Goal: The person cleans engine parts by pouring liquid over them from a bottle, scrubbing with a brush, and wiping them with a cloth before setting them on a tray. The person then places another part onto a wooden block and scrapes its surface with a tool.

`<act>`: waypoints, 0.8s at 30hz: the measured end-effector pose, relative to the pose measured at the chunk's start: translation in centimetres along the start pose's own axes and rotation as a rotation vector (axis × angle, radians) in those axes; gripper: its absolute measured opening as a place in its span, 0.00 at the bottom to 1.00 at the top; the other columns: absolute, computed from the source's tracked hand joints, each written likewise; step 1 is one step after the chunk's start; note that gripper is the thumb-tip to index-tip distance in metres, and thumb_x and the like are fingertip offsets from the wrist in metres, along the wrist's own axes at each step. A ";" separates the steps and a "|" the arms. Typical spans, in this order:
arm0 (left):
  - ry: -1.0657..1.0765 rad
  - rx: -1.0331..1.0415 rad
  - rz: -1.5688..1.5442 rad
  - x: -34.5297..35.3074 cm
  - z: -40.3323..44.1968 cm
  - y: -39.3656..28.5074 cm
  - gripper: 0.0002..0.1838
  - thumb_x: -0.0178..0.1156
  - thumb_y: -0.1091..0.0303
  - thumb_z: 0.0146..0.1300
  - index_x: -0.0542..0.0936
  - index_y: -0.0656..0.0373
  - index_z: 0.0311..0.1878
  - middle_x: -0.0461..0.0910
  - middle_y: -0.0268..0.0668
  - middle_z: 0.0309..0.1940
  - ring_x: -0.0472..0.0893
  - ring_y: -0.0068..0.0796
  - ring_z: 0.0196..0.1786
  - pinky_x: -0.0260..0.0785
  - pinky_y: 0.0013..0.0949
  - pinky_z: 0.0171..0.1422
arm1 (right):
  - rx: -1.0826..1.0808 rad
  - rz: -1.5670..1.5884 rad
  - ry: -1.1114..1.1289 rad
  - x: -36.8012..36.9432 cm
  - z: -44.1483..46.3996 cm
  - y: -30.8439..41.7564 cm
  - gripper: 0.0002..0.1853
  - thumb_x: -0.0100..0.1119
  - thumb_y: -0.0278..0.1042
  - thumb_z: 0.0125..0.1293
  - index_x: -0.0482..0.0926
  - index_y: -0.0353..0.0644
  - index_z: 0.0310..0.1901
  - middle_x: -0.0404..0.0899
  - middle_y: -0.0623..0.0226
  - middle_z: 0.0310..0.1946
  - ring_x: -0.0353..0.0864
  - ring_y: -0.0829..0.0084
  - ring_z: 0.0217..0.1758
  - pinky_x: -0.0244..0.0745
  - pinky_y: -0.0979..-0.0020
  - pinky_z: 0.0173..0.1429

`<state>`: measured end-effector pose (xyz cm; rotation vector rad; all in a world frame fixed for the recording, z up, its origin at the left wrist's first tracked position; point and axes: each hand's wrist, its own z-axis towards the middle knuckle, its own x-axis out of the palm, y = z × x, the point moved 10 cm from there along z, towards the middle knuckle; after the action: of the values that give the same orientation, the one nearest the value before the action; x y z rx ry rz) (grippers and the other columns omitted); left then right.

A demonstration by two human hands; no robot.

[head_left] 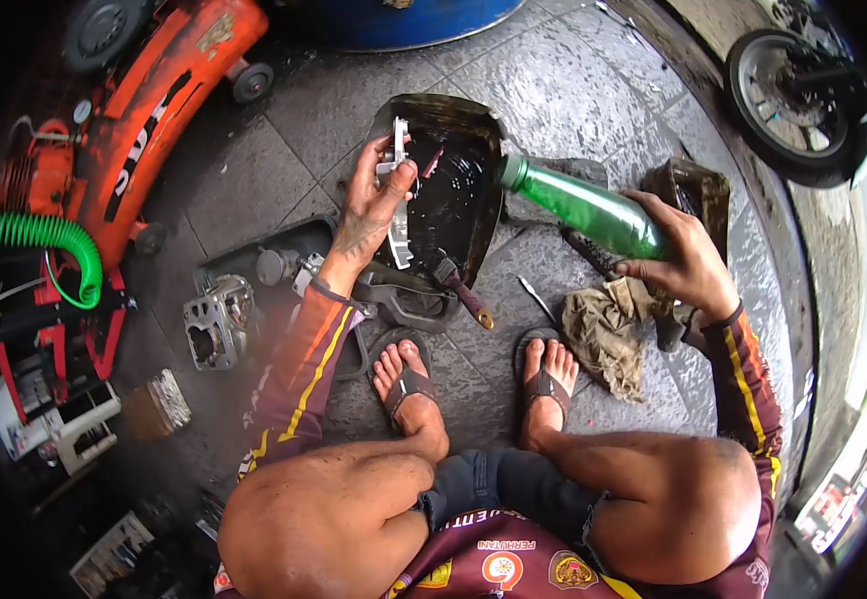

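Observation:
My left hand (365, 212) is closed around a silver metal engine part (400, 235), held on edge above the left side of a black, grimy basin (440, 103). Dark liquid and a small reddish piece (434, 162) show inside the basin. My right hand (695, 258) wraps around the wide end of a green bottle (588, 208). The bottle lies nearly level, its neck pointing left to the basin's right rim. A brush (468, 297) leans at the basin's near edge, bristles towards it. What the bottle contains I cannot make out.
On the left are an engine cylinder (220, 321), a dark tray (269, 243) and an orange compressor (154, 130) with a green coiled hose (49, 235). A brown rag (608, 334) and a dirty open container (691, 185) lie right. A motorcycle wheel (788, 105) stands farther off.

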<state>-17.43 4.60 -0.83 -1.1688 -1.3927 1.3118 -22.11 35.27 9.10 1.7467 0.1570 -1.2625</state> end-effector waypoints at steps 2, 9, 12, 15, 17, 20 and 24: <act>0.034 0.027 0.101 0.5 0.4 -0.5 0.37 0.66 0.43 0.63 0.70 0.59 0.65 0.73 0.37 0.57 0.77 0.25 0.53 0.73 0.28 0.56 | 0.116 0.130 -0.153 0.4 -1.7 -1.9 0.43 0.79 0.47 0.48 0.70 0.34 0.62 0.81 0.48 0.50 0.82 0.55 0.56 0.75 0.62 0.59; -0.110 0.363 0.909 3.7 0.7 -7.7 0.37 0.78 0.57 0.49 0.74 0.60 0.60 0.68 0.43 0.51 0.74 0.38 0.52 0.71 0.38 0.56 | 0.311 0.821 -0.676 1.7 -2.8 -8.6 0.33 0.73 0.32 0.57 0.68 0.34 0.62 0.77 0.63 0.51 0.76 0.76 0.53 0.71 0.72 0.59; -0.101 0.397 0.982 5.5 1.0 -8.8 0.37 0.78 0.60 0.47 0.74 0.62 0.60 0.70 0.44 0.52 0.73 0.40 0.56 0.69 0.39 0.60 | 0.265 0.591 -0.680 -0.4 -0.3 -9.2 0.35 0.74 0.37 0.55 0.69 0.34 0.61 0.79 0.60 0.52 0.78 0.71 0.54 0.72 0.69 0.61; -0.076 0.406 1.010 6.9 1.2 -9.4 0.37 0.78 0.64 0.46 0.74 0.61 0.60 0.73 0.44 0.54 0.76 0.41 0.54 0.70 0.37 0.60 | 0.260 0.422 -0.733 -2.0 2.4 -11.4 0.36 0.75 0.44 0.52 0.70 0.37 0.60 0.80 0.54 0.51 0.81 0.61 0.54 0.74 0.64 0.60; -0.038 0.383 0.904 7.7 0.7 -10.2 0.35 0.73 0.69 0.49 0.72 0.63 0.62 0.72 0.42 0.54 0.76 0.36 0.54 0.70 0.36 0.60 | 0.241 0.377 -0.747 -2.2 4.3 -13.9 0.36 0.75 0.45 0.52 0.71 0.38 0.59 0.81 0.52 0.51 0.82 0.58 0.53 0.75 0.63 0.59; 0.033 0.581 0.674 7.9 -0.4 -10.3 0.34 0.66 0.67 0.53 0.70 0.63 0.65 0.72 0.39 0.53 0.76 0.29 0.52 0.69 0.32 0.60 | 0.347 0.411 -0.675 -1.4 6.5 -16.1 0.35 0.77 0.43 0.54 0.71 0.37 0.59 0.82 0.58 0.49 0.84 0.69 0.47 0.78 0.66 0.55; -0.001 -0.045 0.715 4.8 2.4 -2.2 0.31 0.62 0.62 0.60 0.69 0.62 0.66 0.76 0.36 0.49 0.77 0.25 0.46 0.70 0.30 0.56 | 0.357 0.165 -0.631 0.9 9.4 -18.4 0.37 0.76 0.49 0.51 0.72 0.42 0.60 0.83 0.55 0.49 0.85 0.56 0.48 0.77 0.62 0.56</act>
<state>-20.76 8.88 1.15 -1.7902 -1.0310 1.7590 -38.63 38.07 -2.94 1.5164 -0.5959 -1.7230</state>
